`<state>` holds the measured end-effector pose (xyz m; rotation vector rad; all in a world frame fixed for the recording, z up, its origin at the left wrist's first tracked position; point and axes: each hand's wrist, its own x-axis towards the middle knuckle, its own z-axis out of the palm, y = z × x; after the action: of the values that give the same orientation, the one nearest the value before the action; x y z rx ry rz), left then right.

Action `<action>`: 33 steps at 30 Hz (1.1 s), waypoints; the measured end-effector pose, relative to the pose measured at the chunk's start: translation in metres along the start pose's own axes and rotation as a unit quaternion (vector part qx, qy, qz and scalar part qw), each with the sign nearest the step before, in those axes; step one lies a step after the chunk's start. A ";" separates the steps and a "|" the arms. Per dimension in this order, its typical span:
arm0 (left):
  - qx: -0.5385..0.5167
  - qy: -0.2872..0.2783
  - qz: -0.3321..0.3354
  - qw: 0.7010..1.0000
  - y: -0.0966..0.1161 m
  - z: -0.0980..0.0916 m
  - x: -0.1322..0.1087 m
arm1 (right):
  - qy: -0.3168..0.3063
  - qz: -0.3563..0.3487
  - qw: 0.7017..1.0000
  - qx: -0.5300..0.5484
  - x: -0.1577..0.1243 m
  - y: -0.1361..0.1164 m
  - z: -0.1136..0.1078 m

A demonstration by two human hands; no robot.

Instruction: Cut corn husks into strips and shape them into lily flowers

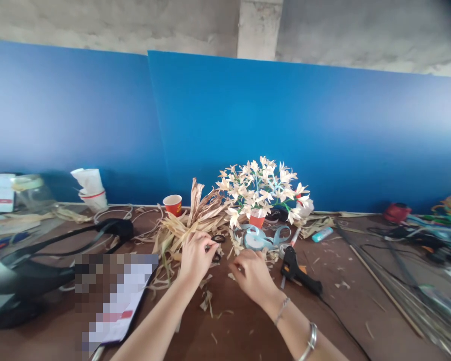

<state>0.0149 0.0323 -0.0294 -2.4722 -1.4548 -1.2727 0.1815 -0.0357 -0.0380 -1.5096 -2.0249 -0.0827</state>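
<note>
My left hand (198, 254) is closed, thumb and index finger pressed together beside the dark loops of a pair of scissors (218, 238). What lies between those fingertips is too small to make out. My right hand (252, 275) hangs low over the table with its fingers curled in, and their tips are partly hidden. A small husk scrap (231, 276) shows by its thumb. Behind my left hand spreads a heap of dry corn husks (188, 220). White handmade flowers (255, 188) with green stems stand in a red paper cup (256, 218), beyond my right hand.
A black glue gun (300, 273) lies right of my right hand, its cord trailing forward. Blue ribbon (254, 238) sits before the flowers. Left are a tablet-like screen (124, 301), a black strapped device (26, 281) and another paper cup (173, 204). Thin sticks (387, 291) and cables lie right.
</note>
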 end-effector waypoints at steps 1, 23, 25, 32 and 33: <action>0.002 0.001 -0.002 1.000 0.000 -0.001 0.000 | 0.006 -0.002 1.000 0.000 0.000 -0.002 -0.001; -0.038 0.093 -0.081 0.992 -0.019 -0.015 0.014 | 0.103 0.034 0.994 -0.021 0.008 0.017 -0.018; -0.045 0.159 -0.123 0.979 -0.029 -0.018 0.016 | 0.113 0.030 0.993 -0.015 0.007 0.016 -0.017; -0.088 0.134 -0.286 0.945 -0.071 -0.048 0.024 | 0.102 0.022 0.995 -0.003 0.005 0.017 -0.009; -0.048 0.088 -0.295 0.950 -0.074 -0.052 0.023 | 0.100 0.021 0.995 0.000 0.005 0.016 -0.008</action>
<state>-0.0666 0.0719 -0.0076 -1.9556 -2.2184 -1.6193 0.1986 -0.0286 -0.0335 -1.4803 -1.8355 -0.2082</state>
